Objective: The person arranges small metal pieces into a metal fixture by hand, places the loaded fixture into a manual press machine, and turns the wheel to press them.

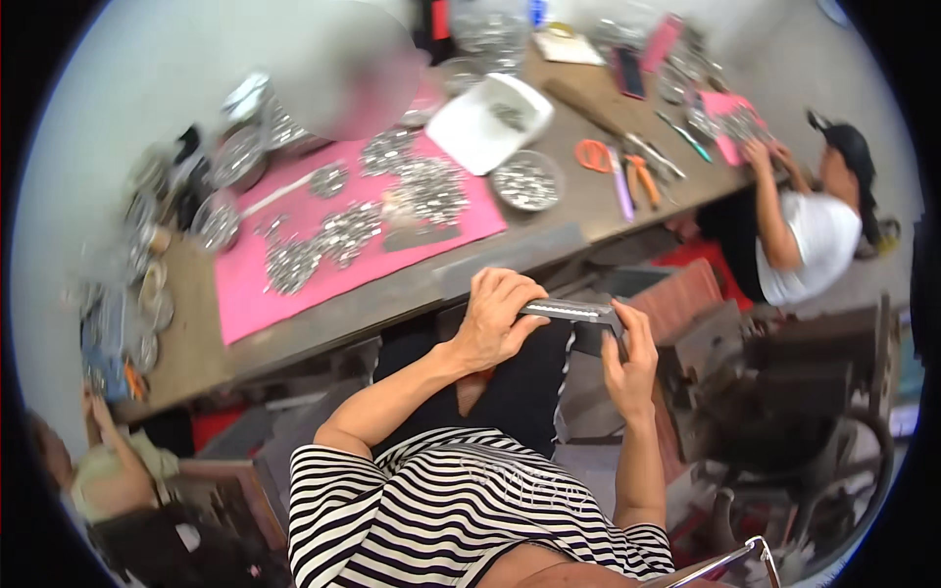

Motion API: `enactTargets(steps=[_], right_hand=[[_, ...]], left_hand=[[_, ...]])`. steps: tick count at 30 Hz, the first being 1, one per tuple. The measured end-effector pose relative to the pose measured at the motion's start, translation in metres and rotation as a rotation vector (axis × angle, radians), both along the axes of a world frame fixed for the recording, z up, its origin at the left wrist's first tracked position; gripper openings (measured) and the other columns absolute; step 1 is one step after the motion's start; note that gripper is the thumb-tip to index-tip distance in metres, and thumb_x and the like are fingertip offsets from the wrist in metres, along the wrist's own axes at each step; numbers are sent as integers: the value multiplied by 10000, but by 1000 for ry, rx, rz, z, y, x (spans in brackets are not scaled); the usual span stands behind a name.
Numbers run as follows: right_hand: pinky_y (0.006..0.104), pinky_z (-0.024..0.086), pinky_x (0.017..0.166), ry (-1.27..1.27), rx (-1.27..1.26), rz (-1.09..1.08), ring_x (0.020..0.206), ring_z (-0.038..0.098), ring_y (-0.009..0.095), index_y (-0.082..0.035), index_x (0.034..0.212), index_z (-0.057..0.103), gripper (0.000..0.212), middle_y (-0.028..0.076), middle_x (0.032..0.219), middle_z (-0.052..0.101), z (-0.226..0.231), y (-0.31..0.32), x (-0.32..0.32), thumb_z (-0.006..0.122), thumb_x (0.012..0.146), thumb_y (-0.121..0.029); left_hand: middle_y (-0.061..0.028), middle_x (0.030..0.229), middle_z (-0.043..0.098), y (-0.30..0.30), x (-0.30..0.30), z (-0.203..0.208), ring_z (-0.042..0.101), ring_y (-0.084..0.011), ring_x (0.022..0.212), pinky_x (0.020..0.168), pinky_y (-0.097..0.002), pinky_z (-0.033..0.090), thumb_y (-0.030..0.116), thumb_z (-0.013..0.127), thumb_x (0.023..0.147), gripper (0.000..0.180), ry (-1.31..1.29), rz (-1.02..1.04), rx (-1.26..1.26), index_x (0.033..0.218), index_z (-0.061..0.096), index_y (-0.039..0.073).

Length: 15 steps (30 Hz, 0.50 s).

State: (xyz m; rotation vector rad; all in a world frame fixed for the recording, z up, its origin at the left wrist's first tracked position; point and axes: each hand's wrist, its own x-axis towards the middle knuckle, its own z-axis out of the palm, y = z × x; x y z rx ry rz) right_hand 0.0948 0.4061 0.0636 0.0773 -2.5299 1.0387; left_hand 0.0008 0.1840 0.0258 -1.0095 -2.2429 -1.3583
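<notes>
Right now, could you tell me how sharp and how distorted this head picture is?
Head view: strong fisheye, the table edge bows and the corners go black; soft motion blur throughout, worst over the metal parts at upper left; both hands and the grey metal strip stay readable; lighting even, no harsh glare.

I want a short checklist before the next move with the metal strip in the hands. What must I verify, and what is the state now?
1. Left hand grips the metal strip: ok.
2. Right hand holds its other end: ok.
3. Strip is off the wooden table, above the lap: ok.
4. Strip free of damage: cannot tell, blurred.
5. Pink mat has bare space near its front edge: ok.
6. Person in white shirt is apart from both hands: ok.
</notes>
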Motion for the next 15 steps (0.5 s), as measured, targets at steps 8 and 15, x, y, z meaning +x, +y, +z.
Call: enactTargets(steps=[8,15], right_hand=[[432,494,877,23,49,447,994,629,383,-11,1207,637,349,186,1050,663,-51,-137,-102,599,864,45],[458,459,1011,122,63,493,1155,553,375,1,1297,601,549,164,1274,590,-71,-191,-131,775,778,-29]], left_hand=[[-73,1016,651,-156,20,-25,570,-287,974,936,-430,370,137,793,786,293,-50,492,-177,1045,673,69],[-69,1048,633,-203,5,-31,562,-274,988,930,-430,370,143,761,845,283,-142,531,-205,1112,699,71]])
